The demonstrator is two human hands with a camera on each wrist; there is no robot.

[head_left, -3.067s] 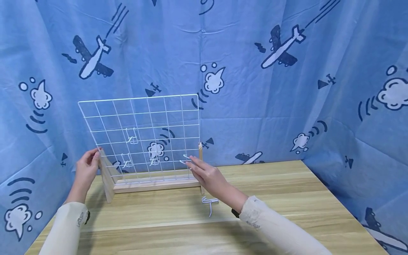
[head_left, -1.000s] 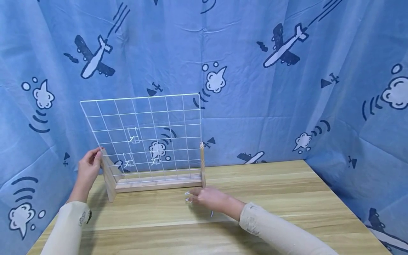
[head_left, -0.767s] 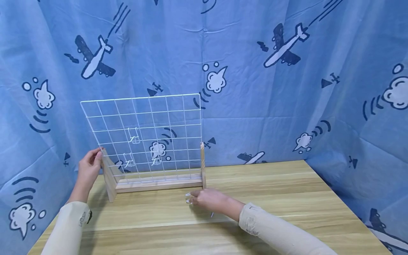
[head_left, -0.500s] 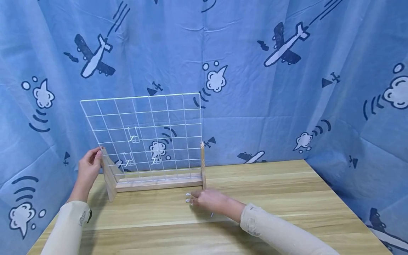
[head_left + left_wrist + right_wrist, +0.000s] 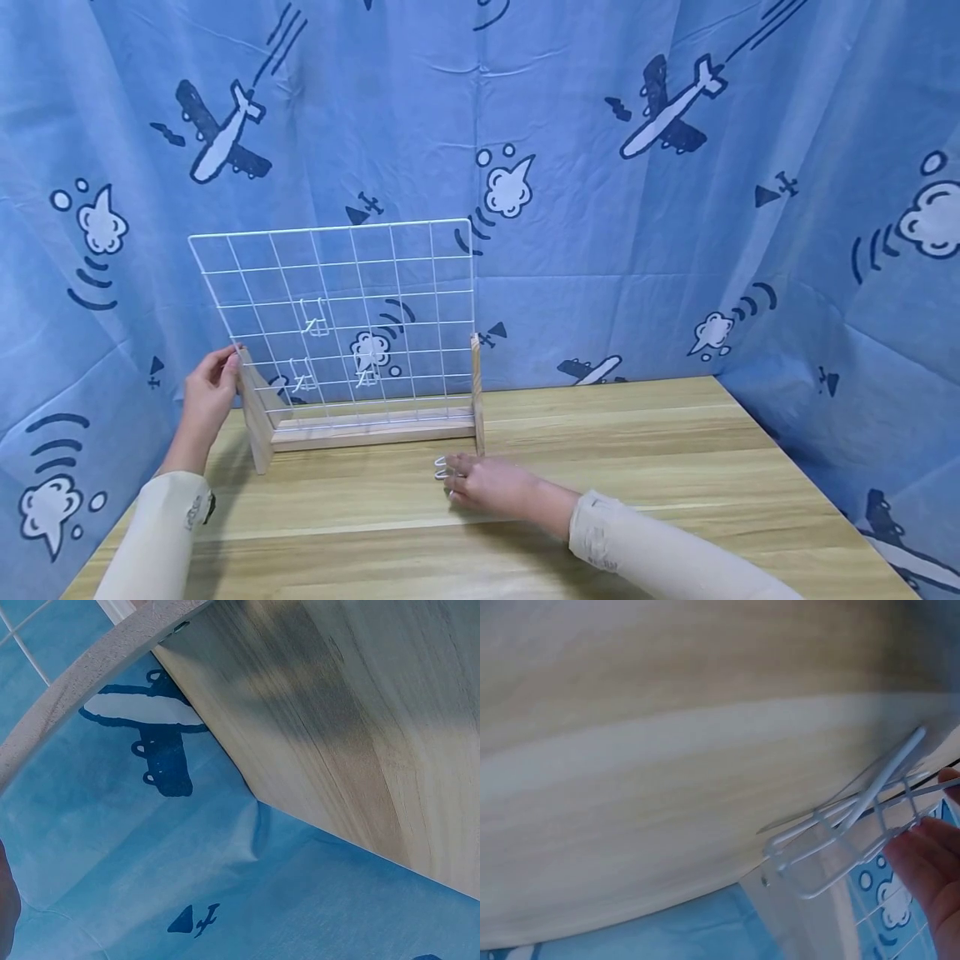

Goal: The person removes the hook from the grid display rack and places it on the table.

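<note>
In the head view my left hand grips the top of the left wooden side panel of an upright display stand. Its white wire grid rises from a wooden base. The left wrist view shows the panel's curved edge and a sliver of the hand. My right hand, low over the table before the stand's right end, holds a white wire hook. The right wrist view shows its fingertips on this hook, with looped ends and a prong sticking out. Whether another hook lies under the hand cannot be seen.
Three white hooks hang on the grid: an upper hook, a lower left hook and a lower right hook. A wood-grain table carries the stand. Blue airplane-print curtain surrounds its back and sides.
My right hand has come down from the grid to the table, where a loose hook lay; that hook is out of sight now. The left hand keeps its grip.
</note>
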